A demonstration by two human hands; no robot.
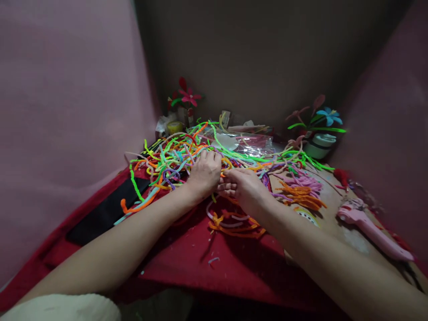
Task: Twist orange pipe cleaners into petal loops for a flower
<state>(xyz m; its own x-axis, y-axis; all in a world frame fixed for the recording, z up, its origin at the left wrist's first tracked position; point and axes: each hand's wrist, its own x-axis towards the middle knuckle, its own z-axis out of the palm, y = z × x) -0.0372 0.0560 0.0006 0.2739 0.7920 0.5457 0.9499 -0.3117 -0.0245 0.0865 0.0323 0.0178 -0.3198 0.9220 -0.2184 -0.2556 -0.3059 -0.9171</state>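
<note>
Fuzzy pipe cleaners (170, 156) in green, orange, blue, purple and other colours lie in a tangled heap. My left hand (205, 174) is closed at the front of this heap, knuckles up; its fingertips and whatever they grip are hidden. Close against it, my right hand (247, 187) has its fingers curled in a pinch, and a small bit of orange-yellow pipe cleaner (223, 174) shows at its fingertips. Below the hands, a looped bunch of orange and lilac pipe cleaners (234, 225) lies on the red cloth (197, 263).
A pink glue gun (371, 227) lies at the right, near orange pipe-cleaner pieces (301, 196). Flowers stand at the back, a pink one (190, 96) and a blue one (329, 117). Clear plastic packaging (254, 145) lies behind the heap. A flat black object (103, 214) is at the left.
</note>
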